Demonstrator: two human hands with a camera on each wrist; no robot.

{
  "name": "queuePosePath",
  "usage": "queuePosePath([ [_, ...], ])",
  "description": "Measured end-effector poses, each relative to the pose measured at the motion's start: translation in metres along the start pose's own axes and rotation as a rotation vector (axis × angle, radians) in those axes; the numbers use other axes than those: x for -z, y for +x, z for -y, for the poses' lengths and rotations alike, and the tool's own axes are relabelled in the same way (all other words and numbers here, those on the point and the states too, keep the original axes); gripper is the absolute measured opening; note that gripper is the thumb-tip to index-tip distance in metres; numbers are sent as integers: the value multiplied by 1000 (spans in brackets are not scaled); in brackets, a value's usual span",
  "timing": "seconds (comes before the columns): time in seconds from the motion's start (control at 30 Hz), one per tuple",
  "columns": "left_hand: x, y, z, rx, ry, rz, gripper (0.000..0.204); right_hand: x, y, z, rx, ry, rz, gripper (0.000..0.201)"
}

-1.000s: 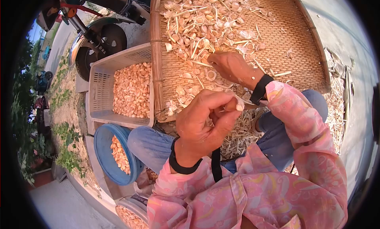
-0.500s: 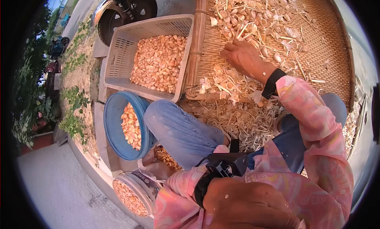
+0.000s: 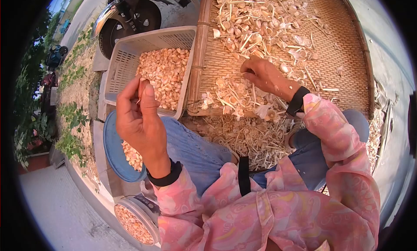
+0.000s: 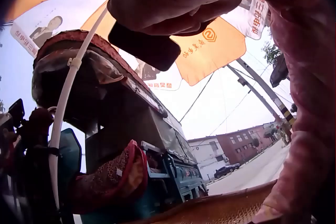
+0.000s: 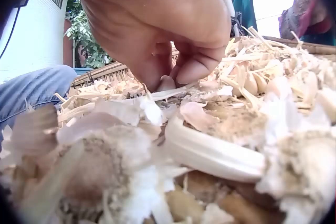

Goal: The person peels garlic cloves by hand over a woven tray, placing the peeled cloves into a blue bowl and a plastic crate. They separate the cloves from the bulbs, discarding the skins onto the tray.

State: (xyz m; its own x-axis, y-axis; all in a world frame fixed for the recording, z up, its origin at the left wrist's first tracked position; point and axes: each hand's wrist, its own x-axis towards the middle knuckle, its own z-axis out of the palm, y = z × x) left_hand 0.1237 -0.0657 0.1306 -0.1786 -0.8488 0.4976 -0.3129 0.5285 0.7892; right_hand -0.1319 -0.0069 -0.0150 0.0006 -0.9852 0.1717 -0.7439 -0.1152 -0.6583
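My left hand (image 3: 141,125) is raised over the near left corner of the pale plastic crate (image 3: 114,79). Its thumb and fingers come together around what looks like a small reddish-brown garlic clove (image 3: 142,87), partly hidden by the fingers. On the woven tray (image 3: 334,51), my right hand (image 3: 269,77) reaches down with curled fingers between the garlic pile (image 3: 256,25) and a patch of peelings (image 3: 234,95). The right wrist view shows its thumb and fingers pinching a small pinkish clove (image 5: 167,83) among dry skins and a pale stalk (image 5: 210,155).
Peeled cloves (image 3: 167,64) fill part of the crate. A blue bucket (image 3: 114,142) and a white bucket (image 3: 150,227) hold more. Peelings (image 3: 256,142) litter the ground between the person's knees. A vehicle wheel (image 3: 130,25) stands behind the crate. The left wrist view shows a patio umbrella (image 4: 205,50).
My left hand has gone from before the chest, down close to the body, then out left to the crate. The right hand stays over the tray, its fingers shifting among the garlic.
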Motion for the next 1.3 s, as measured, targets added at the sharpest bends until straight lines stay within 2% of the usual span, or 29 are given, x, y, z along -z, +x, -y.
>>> queuePosePath([
  [0.07,7,13,58,-15,426,86,35,2,-7,2,-152,371,-81,11],
  [0.1,-4,6,74,19,364,110,38,3,-9,1,-216,559,-127,10],
  [0.13,-15,4,80,51,303,131,41,5,-12,3,-208,650,-130,11],
  [0.17,-31,-6,83,196,83,275,42,6,-14,6,-197,706,-153,11],
  [0.23,-76,-32,57,444,-255,529,40,5,-19,18,-169,821,-186,11],
  [0.3,-111,-52,37,560,-489,649,34,4,-23,32,-161,887,-230,11],
  [0.37,-128,-63,40,552,-611,608,30,2,-26,37,-188,945,-297,10],
  [0.4,-133,-66,41,530,-612,559,29,7,-27,40,-216,774,-305,11],
  [0.5,-138,-70,39,474,-630,461,24,21,-27,47,-120,360,-296,13],
  [0.6,-138,-72,36,403,-610,408,22,28,-25,54,-95,167,-260,17],
  [0.7,-139,-77,34,353,-536,402,19,21,-26,47,43,-57,-316,15],
  [0.8,-138,-82,31,355,-548,417,18,20,-31,49,-64,98,-295,18],
  [0.9,-133,-79,31,374,-576,422,19,8,-26,38,-229,526,-318,22],
  [1.0,-123,-74,30,372,-661,413,19,15,-23,24,-353,500,-149,32],
  [1.1,-102,-67,5,334,-835,467,19,28,-28,28,-375,-135,75,33],
  [1.17,-78,-59,-33,257,-985,542,21,18,-25,21,-244,-182,-25,24],
  [1.2,-63,-55,-58,149,-1057,634,17,16,-19,19,-188,-159,-80,21],
  [1.27,-48,-51,-80,-19,-1211,698,14,12,-4,14,-107,-134,-146,15],
  [1.3,-47,-51,-83,-80,-1292,675,12,8,7,7,-95,-197,-151,15],
])
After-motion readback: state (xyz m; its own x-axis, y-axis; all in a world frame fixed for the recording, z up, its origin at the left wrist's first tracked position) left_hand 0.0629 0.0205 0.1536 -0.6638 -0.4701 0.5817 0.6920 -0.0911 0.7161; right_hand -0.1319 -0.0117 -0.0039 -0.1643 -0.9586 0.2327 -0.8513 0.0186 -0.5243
